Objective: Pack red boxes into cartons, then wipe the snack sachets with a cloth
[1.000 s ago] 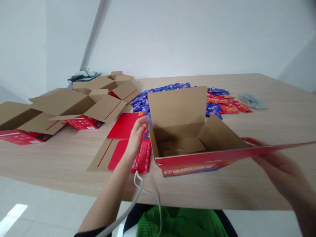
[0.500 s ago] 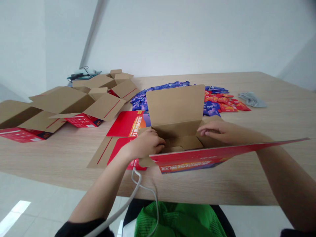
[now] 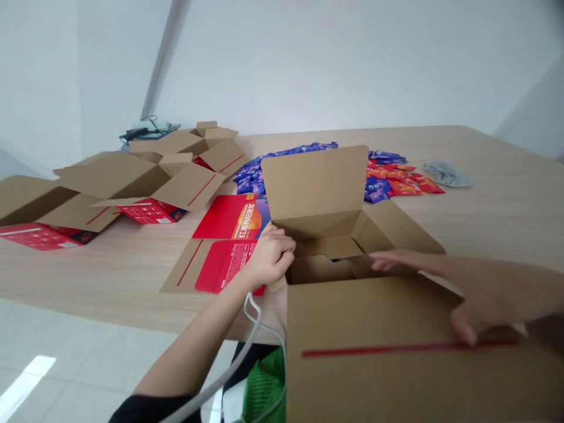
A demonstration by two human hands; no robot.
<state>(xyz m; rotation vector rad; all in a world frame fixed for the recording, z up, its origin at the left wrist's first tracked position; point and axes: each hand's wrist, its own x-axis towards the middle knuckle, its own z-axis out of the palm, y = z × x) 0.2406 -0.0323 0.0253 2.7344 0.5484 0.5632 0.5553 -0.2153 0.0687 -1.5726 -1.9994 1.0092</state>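
Note:
An open cardboard box (image 3: pixel 315 188) stands at the table's front edge, its near flap with a red strip folded down toward me and its back flap upright. My left hand (image 3: pixel 272 252) is closed on the box's left wall, fingers curled over the rim. Over the right side of the near flap is my right hand (image 3: pixel 476 294), its fingers stretched toward the box's right inner corner and its thumb apart, somewhat blurred. Flaps cover part of the box's bottom. A flat red carton (image 3: pixel 229 217) lies left of the box.
Several opened boxes (image 3: pixel 114 176) stand at the left. Blue packets (image 3: pixel 251 175) and red packets (image 3: pixel 403 187) lie behind the box, with a grey cloth (image 3: pixel 447 174) at the right. A white cable (image 3: pixel 220 376) hangs past my left forearm, near a green mesh (image 3: pixel 264 388).
The near flap has swung down toward me, now showing its brown inside. My right hand has moved right and nearer, off the right wall, and its fingers have spread.

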